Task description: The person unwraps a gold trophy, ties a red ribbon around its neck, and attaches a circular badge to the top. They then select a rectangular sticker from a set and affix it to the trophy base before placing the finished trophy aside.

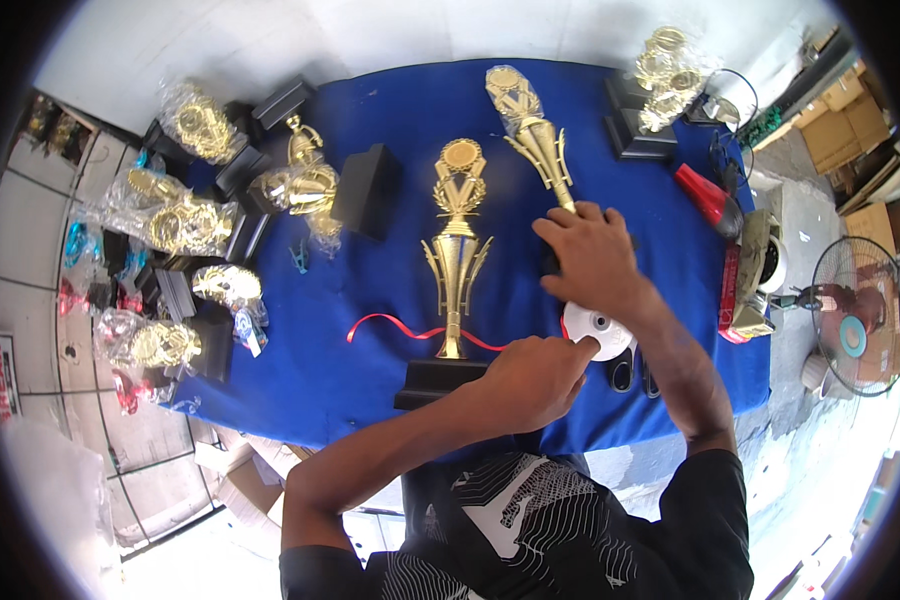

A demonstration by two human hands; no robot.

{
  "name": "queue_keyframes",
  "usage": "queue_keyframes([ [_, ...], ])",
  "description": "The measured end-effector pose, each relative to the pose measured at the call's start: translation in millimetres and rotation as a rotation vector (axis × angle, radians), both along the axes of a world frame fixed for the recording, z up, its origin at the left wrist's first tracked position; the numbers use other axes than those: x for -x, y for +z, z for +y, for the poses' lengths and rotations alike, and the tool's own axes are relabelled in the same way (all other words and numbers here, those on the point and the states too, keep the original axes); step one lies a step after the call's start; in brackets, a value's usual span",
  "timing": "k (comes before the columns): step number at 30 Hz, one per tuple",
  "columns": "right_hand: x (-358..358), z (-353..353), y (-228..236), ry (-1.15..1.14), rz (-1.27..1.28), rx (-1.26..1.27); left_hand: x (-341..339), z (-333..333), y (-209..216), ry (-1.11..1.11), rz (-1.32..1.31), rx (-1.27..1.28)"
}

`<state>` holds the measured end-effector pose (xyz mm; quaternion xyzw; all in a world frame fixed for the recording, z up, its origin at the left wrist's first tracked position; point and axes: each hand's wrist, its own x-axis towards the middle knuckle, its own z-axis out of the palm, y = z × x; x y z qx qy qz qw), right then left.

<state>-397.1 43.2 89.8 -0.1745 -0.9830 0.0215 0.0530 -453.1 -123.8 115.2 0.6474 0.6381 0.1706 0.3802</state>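
Observation:
My left hand [532, 383] is closed at the edge of a white ribbon spool [610, 335], its fingertips against the spool. A red ribbon [395, 322] runs across the cloth and passes behind this hand. My right hand [592, 252] reaches over the foot of a gold trophy [540, 150] lying on the cloth, its cup top in clear plastic. The fingers are bent around the trophy's dark base, mostly hidden under the hand. Left of it is a second gold trophy [457, 262] without wrapping, its black base [435, 382] partly behind my left forearm.
Several wrapped gold trophies [180, 225] crowd the left side of the blue-covered table [390, 280], near a black block [368, 190]. Another wrapped trophy [665, 75] stands far right. Scissors [622, 372] lie beside the spool. A red hair dryer [708, 200] and a fan [855, 315] are to the right.

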Motion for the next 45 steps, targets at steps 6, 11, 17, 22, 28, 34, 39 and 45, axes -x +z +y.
queue_keyframes([
  [6,-16,80,-7,-0.052,-0.153,-0.345,17,-45,58,-0.011,0.081,-0.076],
  [11,-33,19,-19,0.055,0.138,0.114,41,-70,96,0.053,0.242,-0.222],
  [17,-25,47,-24,-0.245,0.080,0.142,79,-107,149,0.307,0.443,-0.182],
  [22,10,120,-20,-0.186,0.121,-0.347,82,-122,158,0.356,0.463,-0.118],
  [28,6,138,-21,-0.273,0.053,-0.116,85,-137,154,0.352,0.462,-0.190],
  [34,-29,155,-47,-0.515,0.612,-0.140,95,-153,152,0.478,0.436,-0.173],
  [39,-44,154,-68,-0.617,0.748,-0.108,107,-168,162,0.497,0.422,-0.140],
  [45,-71,150,-72,-0.645,0.713,-0.131,119,-189,175,0.568,0.405,-0.146],
])
